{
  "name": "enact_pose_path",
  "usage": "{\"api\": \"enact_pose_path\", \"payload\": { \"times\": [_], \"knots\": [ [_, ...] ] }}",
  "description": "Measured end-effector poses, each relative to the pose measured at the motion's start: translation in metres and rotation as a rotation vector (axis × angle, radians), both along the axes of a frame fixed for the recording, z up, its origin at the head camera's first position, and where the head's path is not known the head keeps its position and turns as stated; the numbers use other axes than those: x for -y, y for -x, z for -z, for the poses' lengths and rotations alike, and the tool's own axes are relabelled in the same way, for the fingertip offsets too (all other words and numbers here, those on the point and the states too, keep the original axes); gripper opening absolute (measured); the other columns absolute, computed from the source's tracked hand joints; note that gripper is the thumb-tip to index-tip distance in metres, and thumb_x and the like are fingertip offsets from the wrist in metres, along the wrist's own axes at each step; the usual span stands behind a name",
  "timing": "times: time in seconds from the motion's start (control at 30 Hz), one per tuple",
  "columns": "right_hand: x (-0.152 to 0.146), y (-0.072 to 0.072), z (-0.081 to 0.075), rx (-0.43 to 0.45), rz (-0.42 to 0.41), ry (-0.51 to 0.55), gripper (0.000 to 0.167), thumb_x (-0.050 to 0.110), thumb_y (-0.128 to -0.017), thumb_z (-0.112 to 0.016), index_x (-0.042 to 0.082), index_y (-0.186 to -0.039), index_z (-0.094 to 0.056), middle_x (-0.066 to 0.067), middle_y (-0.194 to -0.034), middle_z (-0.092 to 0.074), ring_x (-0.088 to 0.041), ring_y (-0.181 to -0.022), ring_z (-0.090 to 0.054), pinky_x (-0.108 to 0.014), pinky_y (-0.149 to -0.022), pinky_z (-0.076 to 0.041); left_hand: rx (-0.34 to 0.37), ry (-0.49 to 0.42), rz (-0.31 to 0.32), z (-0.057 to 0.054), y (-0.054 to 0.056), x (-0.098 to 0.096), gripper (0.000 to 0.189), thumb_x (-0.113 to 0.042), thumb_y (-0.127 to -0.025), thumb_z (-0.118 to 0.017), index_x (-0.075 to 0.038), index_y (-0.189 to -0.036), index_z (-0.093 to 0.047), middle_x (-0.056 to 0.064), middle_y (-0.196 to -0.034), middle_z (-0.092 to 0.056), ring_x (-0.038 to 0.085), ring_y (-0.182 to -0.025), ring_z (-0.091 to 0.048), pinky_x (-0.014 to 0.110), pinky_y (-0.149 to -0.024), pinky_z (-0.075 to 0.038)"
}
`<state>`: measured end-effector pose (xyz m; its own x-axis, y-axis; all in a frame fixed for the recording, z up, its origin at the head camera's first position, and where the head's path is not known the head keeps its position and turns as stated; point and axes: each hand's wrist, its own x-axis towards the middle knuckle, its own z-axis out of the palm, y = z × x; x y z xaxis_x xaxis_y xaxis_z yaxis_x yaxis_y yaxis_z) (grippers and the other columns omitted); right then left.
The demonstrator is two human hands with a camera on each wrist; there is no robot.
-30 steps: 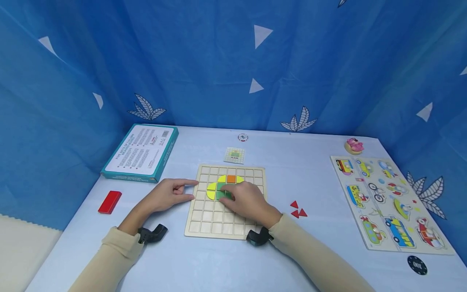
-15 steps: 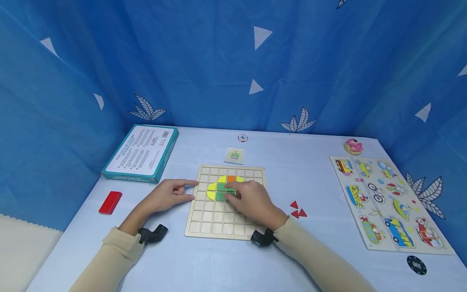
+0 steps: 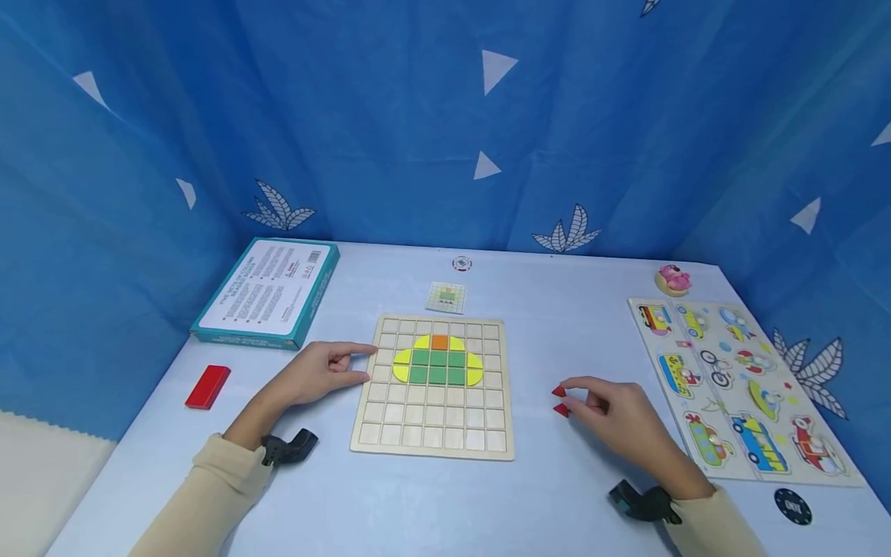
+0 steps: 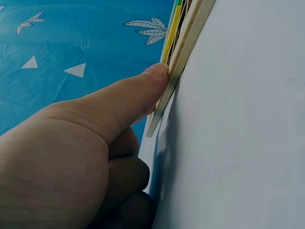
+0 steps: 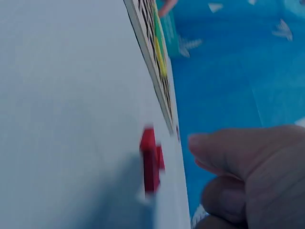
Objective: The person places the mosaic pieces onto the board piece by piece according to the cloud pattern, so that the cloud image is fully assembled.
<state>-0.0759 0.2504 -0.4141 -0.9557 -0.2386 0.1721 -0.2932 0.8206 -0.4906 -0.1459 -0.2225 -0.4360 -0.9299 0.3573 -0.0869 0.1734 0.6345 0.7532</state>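
Observation:
A wooden grid board (image 3: 393,435) lies mid-table, with several green squares (image 3: 437,375), yellow rounded pieces (image 3: 402,373) and an orange square (image 3: 440,343) in its cells. My left hand (image 3: 316,375) rests beside it, thumb and index fingertip against its left edge; in the left wrist view the thumb (image 4: 138,90) meets the board's side. My right hand (image 3: 619,414) is over small red triangles (image 3: 560,410), thumb and index finger extended and apart. In the right wrist view the red triangles (image 5: 151,167) sit just beyond the fingertips. The hand hides part of this group.
Behind the board lies a small pattern card (image 3: 446,297), with a poker chip (image 3: 462,264) farther back. A teal box (image 3: 264,286) and a red block (image 3: 207,387) are left. At right are a vehicle puzzle board (image 3: 724,418), a pink figurine (image 3: 674,278) and a black chip (image 3: 793,507).
My right hand has left the green squares on the grid board and moved right to the red triangles. The left hand has stayed at the board's edge.

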Motion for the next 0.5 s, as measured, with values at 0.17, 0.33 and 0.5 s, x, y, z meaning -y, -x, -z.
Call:
{"api": "enact_pose_path", "payload": {
  "times": [0.17, 0.33, 0.5],
  "knots": [
    [-0.025, -0.004, 0.009, 0.058, 0.004, -0.013, 0.031, 0.017, -0.086, -0.084, 0.019, -0.116, -0.076, 0.013, -0.058, -0.042, -0.006, -0.051, -0.042, -0.023, -0.05, -0.034, 0.01, -0.016, -0.004, 0.001, -0.002, 0.0, 0.048, -0.033, -0.089, -0.081, -0.021, -0.134, -0.069, -0.004, -0.06, -0.04, 0.015, -0.059, -0.04, 0.031, -0.072, -0.043],
    [-0.029, -0.004, 0.014, 0.086, -0.012, -0.031, 0.029, 0.019, -0.087, -0.083, 0.019, -0.115, -0.076, 0.014, -0.059, -0.044, -0.005, -0.054, -0.044, -0.022, -0.051, -0.035, 0.004, -0.007, -0.004, 0.002, -0.002, 0.0, 0.048, -0.033, -0.089, -0.081, -0.021, -0.134, -0.069, -0.004, -0.06, -0.04, 0.015, -0.059, -0.041, 0.032, -0.074, -0.043],
    [-0.026, -0.005, 0.011, 0.052, -0.011, -0.067, 0.025, 0.021, -0.087, -0.084, 0.02, -0.111, -0.076, 0.015, -0.058, -0.042, -0.004, -0.053, -0.042, -0.023, -0.051, -0.033, 0.004, 0.002, -0.011, 0.001, -0.002, -0.001, 0.048, -0.034, -0.089, -0.081, -0.022, -0.134, -0.069, -0.003, -0.06, -0.041, 0.017, -0.06, -0.042, 0.034, -0.075, -0.043]
  ]
}}
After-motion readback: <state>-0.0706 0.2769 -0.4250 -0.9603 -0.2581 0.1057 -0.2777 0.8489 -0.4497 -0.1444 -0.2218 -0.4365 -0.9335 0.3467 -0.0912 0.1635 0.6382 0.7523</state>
